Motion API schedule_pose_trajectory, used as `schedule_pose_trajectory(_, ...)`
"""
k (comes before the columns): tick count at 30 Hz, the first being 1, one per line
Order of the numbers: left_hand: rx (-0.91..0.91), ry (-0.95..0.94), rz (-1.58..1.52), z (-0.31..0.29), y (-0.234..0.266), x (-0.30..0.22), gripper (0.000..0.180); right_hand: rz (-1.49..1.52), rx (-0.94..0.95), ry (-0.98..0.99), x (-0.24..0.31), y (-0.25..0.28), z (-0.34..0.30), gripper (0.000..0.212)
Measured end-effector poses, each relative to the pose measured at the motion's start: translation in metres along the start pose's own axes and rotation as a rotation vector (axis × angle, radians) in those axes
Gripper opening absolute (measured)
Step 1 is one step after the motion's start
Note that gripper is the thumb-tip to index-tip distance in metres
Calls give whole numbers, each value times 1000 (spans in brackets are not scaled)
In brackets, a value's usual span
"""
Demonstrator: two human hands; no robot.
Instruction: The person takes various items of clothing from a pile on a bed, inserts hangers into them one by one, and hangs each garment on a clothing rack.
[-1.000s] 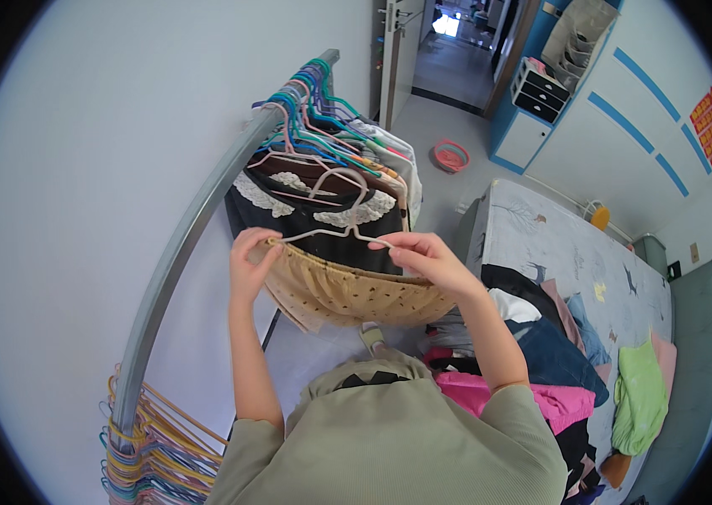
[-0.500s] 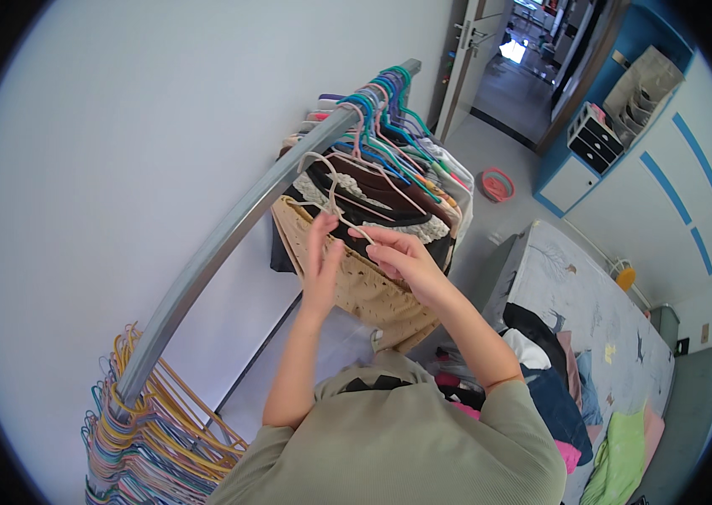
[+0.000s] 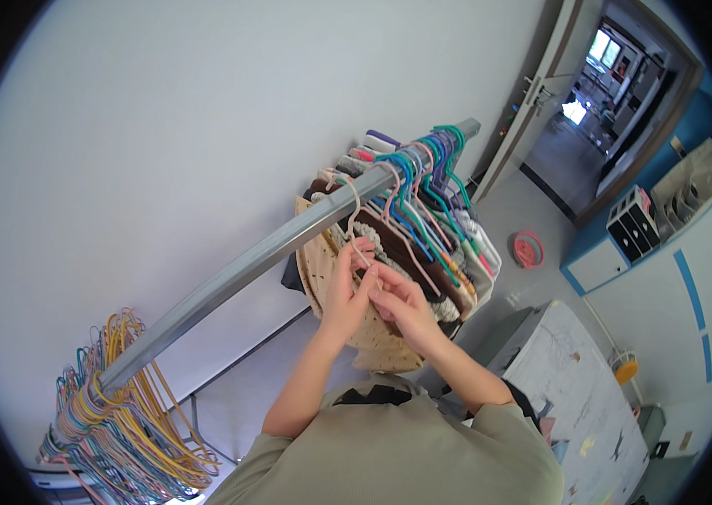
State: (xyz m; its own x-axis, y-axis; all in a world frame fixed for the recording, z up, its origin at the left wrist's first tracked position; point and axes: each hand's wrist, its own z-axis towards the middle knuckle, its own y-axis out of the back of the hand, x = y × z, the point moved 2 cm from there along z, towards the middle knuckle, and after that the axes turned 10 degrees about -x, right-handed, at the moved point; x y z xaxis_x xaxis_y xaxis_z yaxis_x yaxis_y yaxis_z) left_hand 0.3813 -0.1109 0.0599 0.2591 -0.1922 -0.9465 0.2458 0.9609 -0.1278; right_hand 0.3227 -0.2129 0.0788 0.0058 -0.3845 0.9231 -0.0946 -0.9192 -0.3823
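A cream clothes hanger [image 3: 355,212] has its hook over the grey metal rail [image 3: 246,268]. My left hand [image 3: 344,290] is closed on the hanger just below the hook, its fingers curled round the neck. Close beside it, my right hand [image 3: 404,305] pinches the hanger's right arm. Below my hands a tan garment with small dark spots [image 3: 383,347] hangs from this hanger, its top edge partly covered by my fingers. Directly behind are dark and brown clothes [image 3: 432,268] on pink and blue hangers.
Several coloured hangers [image 3: 423,164] with clothes crowd the rail's far end. Many bare hangers [image 3: 133,421] bunch at its near left end. To the right stands a bed with a pale patterned sheet [image 3: 570,379]. A pink basin [image 3: 528,250] lies on the floor near an open door [image 3: 545,88].
My left hand has gone from open beside the hanger to closed on it. Both hands have come together at its neck. My view has shifted, so the rail appears lower and farther right.
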Motion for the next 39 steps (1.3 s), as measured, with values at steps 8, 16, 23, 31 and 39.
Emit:
schedule_pose_trajectory(8, -177, 16, 225, 15, -26, 21, 41, 128, 83, -116, -9, 37, 30, 50)
schedule_pose_trajectory(16, -211, 69, 389, 21, -43, 19, 44, 77, 128, -166, -6, 51, 44, 47)
schedule_pose_trajectory(23, -269, 12, 526, 22, -55, 36, 46, 25, 251, -3, -15, 69, 53, 58)
schedule_pose_trajectory(31, -254, 212, 422, 15, -58, 18, 38, -272, 331, 142, -8, 74, 53, 71)
schedule_pose_trajectory(39, -431, 78, 509, -9, -43, 9, 37, -740, 284, 622, 10, 47, 38, 80)
